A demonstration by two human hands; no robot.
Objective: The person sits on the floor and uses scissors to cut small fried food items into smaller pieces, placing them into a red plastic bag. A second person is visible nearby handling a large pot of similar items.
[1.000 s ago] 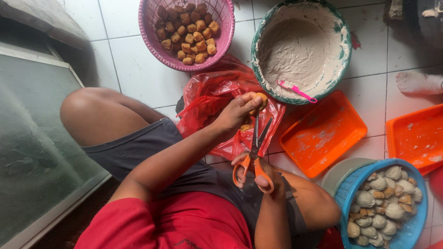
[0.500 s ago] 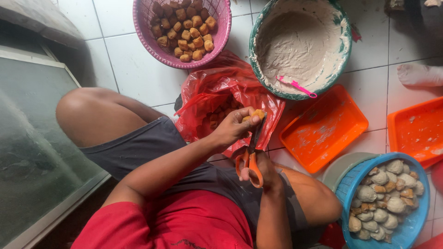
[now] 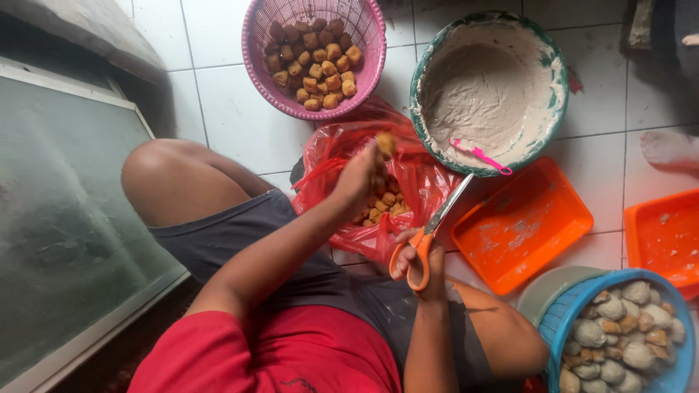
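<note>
**A:** I see the left hand (image 3: 362, 177) raised mid-frame, fingers pinched narrow on one small golden-brown fried tofu puff (image 3: 385, 143). Why hold it up there?

**B:** My reading: it sits right above the crumpled red plastic bag (image 3: 331, 156), which lies open on the white tiled floor (image 3: 233, 116) with more puffs inside, so the piece is lifted clear of the heap where I can see it.

**A:** And the right hand (image 3: 416, 263)?

**B:** Lower centre, fingers through the loops of the orange-handled steel scissors (image 3: 429, 233). The blades look shut or nearly so and point up and to the right, apart from the puff, which keeps the tips away from the other fingers.

**A:** Everything seems fanned around the knees.

**B:** Yes, all within arm's reach, I'd say. The round pink plastic basket (image 3: 368, 69) of puffs is at the top centre, the green-rimmed bowl of pale paste (image 3: 557, 94) with a small pink spoon (image 3: 477, 154) is at the upper right, the empty orange rectangular tray (image 3: 520, 225) lies just beside the scissors, and the blue basket of pale stuffed pieces (image 3: 557, 320) is at the lower right corner.
</note>
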